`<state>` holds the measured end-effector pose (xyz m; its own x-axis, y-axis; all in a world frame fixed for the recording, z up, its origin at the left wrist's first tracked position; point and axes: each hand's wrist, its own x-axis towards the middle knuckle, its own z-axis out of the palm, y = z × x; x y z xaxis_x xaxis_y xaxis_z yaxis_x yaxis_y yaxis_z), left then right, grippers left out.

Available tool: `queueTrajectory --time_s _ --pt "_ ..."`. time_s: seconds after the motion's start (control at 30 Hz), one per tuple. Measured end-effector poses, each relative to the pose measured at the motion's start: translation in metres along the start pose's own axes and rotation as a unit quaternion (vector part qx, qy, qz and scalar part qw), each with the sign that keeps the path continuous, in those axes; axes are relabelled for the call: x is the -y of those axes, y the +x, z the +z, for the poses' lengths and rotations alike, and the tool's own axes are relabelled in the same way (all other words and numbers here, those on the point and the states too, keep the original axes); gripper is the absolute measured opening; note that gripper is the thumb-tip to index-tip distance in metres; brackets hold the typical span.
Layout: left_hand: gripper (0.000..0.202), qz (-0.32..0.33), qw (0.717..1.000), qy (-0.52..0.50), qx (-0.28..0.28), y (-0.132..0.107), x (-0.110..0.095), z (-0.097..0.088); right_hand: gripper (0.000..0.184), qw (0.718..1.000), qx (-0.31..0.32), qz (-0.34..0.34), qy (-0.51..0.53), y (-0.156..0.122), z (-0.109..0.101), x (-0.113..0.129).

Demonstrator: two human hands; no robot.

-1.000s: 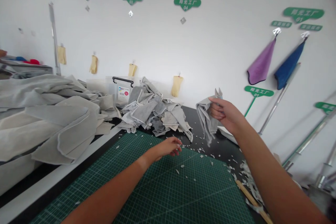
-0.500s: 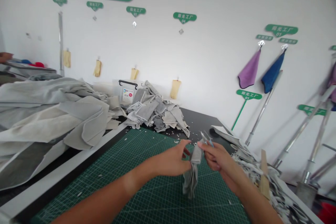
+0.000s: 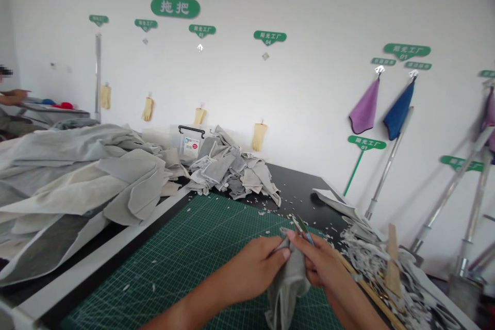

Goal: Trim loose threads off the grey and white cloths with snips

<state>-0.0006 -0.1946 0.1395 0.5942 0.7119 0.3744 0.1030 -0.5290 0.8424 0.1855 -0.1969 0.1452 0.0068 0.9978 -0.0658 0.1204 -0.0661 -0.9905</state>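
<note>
A piece of grey cloth [image 3: 288, 281] hangs between my two hands above the green cutting mat [image 3: 185, 252]. My left hand [image 3: 259, 265] is closed on it, thumb on top, near its upper edge. My right hand [image 3: 319, 258] pinches the same upper edge between thumb and fingertip. Small scissors [image 3: 303, 229] with a blue handle also sit in my right hand, their blades pointing up and away from the cloth. Part of the handle is hidden by my fingers.
A large heap of grey fabric [image 3: 85, 170] lies at left, and a smaller pile of cut pieces [image 3: 228, 167] at the back before a clear box [image 3: 191, 142]. Scraps [image 3: 367, 247] and a wooden strip [image 3: 393, 263] lie at right. A person's arm [image 3: 13, 97] shows far left.
Both hands have come lower and closer together. My left fingers, spread before, now grip the cloth, which has unfolded from a narrow bundle and hangs wider.
</note>
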Motion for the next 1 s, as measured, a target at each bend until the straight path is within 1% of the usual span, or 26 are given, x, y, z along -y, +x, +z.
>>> queueTrajectory --time_s 0.07,0.13,0.2,0.3,0.37,0.43,0.53,0.6,0.63,0.7,0.77,0.8,0.83,0.87,0.9,0.97,1.0 --pt "0.037 -0.006 1.000 0.029 0.004 0.000 0.003 -0.009 0.057 1.000 -0.014 0.012 0.006 -0.002 -0.007 0.003" --pt "0.037 -0.012 0.998 0.061 -0.011 0.001 0.001 -0.020 0.056 0.999 -0.028 0.020 -0.008 -0.007 -0.016 0.008" --pt "0.035 -0.021 0.994 0.098 -0.040 0.002 -0.004 -0.033 0.054 0.998 -0.042 0.009 -0.034 -0.013 -0.026 0.016" --pt "0.034 -0.038 0.985 0.136 -0.094 0.000 -0.015 -0.057 0.052 0.994 -0.064 -0.029 -0.083 -0.026 -0.041 0.028" --pt "0.034 -0.048 0.985 0.123 -0.115 -0.004 -0.022 -0.074 0.053 0.990 -0.081 -0.042 -0.107 -0.034 -0.053 0.035" --pt "0.034 -0.073 0.986 0.080 -0.124 -0.010 -0.028 -0.088 0.052 0.989 -0.082 -0.037 -0.113 -0.041 -0.066 0.041" --pt "0.039 -0.136 0.979 0.021 -0.148 -0.016 -0.031 -0.105 0.047 0.993 -0.045 -0.022 -0.102 -0.049 -0.084 0.047" --pt "0.046 -0.164 0.974 0.017 -0.156 -0.015 -0.028 -0.112 0.042 0.995 -0.020 -0.024 -0.091 -0.048 -0.092 0.048" --pt "0.047 -0.170 0.974 0.025 -0.145 -0.012 -0.024 -0.114 0.041 0.996 -0.012 -0.027 -0.085 -0.045 -0.094 0.046" --pt "0.043 -0.170 0.980 0.058 -0.090 -0.003 -0.010 -0.115 0.040 0.996 -0.004 -0.031 -0.083 -0.033 -0.095 0.035" --pt "0.035 -0.171 0.979 0.113 -0.020 0.007 0.013 -0.113 0.042 0.994 -0.001 -0.032 -0.102 -0.012 -0.092 0.012" --pt "0.032 -0.177 0.973 0.149 0.004 0.011 0.028 -0.109 0.043 0.992 0.005 -0.025 -0.123 0.000 -0.091 -0.003" --pt "0.029 -0.189 0.963 0.190 0.010 0.015 0.044 -0.105 0.043 0.989 0.001 -0.014 -0.147 0.013 -0.091 -0.020" --pt "0.030 -0.203 0.953 0.225 0.004 0.017 0.061 -0.100 0.042 0.985 -0.016 -0.007 -0.170 0.027 -0.091 -0.039" --pt "0.031 -0.213 0.945 0.249 -0.004 0.018 0.076 -0.095 0.041 0.978 -0.046 -0.024 -0.200 0.039 -0.092 -0.057" --pt "0.027 -0.208 0.933 0.293 -0.019 0.018 0.102 -0.082 0.038 0.950 -0.093 -0.067 -0.292 0.058 -0.098 -0.088" --pt "0.023 -0.194 0.929 0.314 -0.023 0.016 0.111 -0.075 0.035 0.935 -0.105 -0.072 -0.332 0.064 -0.102 -0.099"
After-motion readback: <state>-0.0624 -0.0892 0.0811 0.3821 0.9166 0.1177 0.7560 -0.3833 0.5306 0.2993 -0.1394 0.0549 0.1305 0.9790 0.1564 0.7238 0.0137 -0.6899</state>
